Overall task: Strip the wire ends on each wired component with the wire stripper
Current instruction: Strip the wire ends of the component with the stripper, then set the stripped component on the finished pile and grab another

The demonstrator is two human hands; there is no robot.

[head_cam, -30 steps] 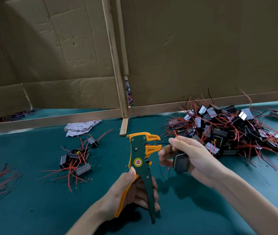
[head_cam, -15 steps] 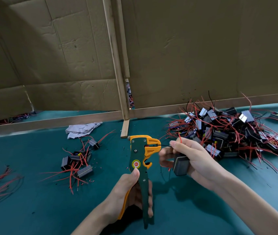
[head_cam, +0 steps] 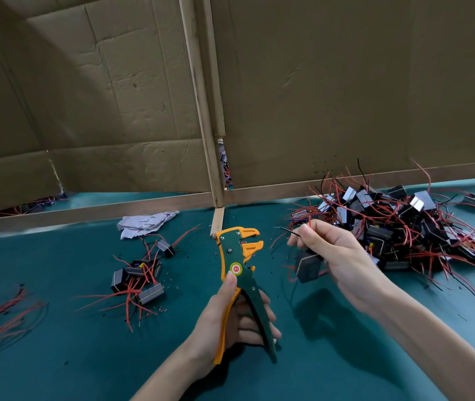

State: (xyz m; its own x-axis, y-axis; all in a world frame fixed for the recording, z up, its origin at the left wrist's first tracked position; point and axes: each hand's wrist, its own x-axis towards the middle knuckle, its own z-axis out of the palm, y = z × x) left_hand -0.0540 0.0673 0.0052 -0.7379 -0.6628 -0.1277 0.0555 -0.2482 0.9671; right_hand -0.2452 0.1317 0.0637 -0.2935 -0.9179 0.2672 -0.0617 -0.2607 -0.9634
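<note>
- Currently you're between cuts. The black wire (head_cam: 290, 233) tip is outside the wire stripper (head_cam: 237, 267) head, near it but not touching. I can't tell from this view whether that end is already bare.
- Your left hand (head_cam: 230, 322) is wrapped round both stripper handles, with the thumb up on the body by the red sticker. The handles sit apart, so I read the head as open.
- Your right hand (head_cam: 340, 256) pinches the black wire between thumb and forefinger. The component (head_cam: 307, 267), a dark block, sits just under the fingers, above the desk (head_cam: 85, 357). I can't tell whether it's gripped or just hanging.
- A red wire (head_cam: 309, 222) end pokes up past the fingertips.
- The stripper's long axis runs from the handles near you to the head away from you, roughly upright in view. The mouth of the head faces right, toward your right hand.
- The black wire lies roughly crosswise to that axis, tip pointing left at the mouth.
- Next move, my guess: feed the unstripped end straight into the mouth, square to the blades, then squeeze. Keep the pinch close to the tip so the thin wire doesn't buckle.
- A big pile (head_cam: 404, 227) of components is on the desk to the right and a small pile (head_cam: 140, 274) to the left. They're probably to-do and done, unconfirmed.
</note>
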